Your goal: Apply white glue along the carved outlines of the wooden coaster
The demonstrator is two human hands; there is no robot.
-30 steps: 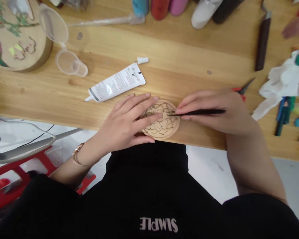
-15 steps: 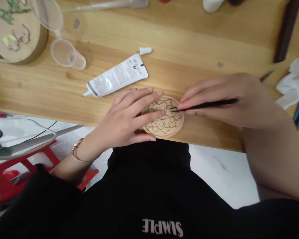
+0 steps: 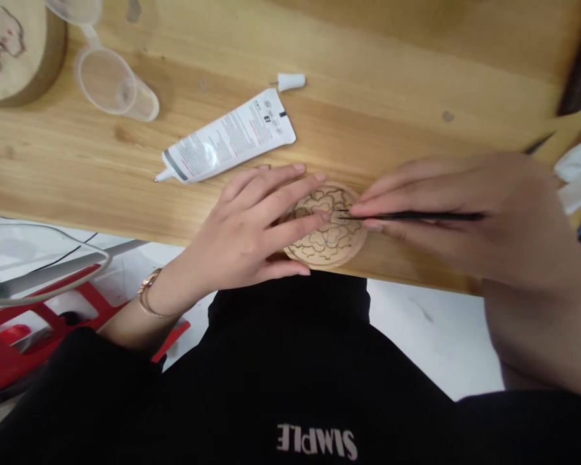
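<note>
I am resting my spread left hand (image 3: 252, 234) on the wooden disc (image 3: 326, 244), frame centre. My right hand (image 3: 469, 190) is pinching black tweezers (image 3: 426, 216).

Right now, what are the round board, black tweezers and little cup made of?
The round board looks like matte wood: pale tan, no shine. The little cup seems smooth, clear plastic, since the table shows through. The black tweezers may be coated metal, being thin and dark, but I can't tell.
</note>
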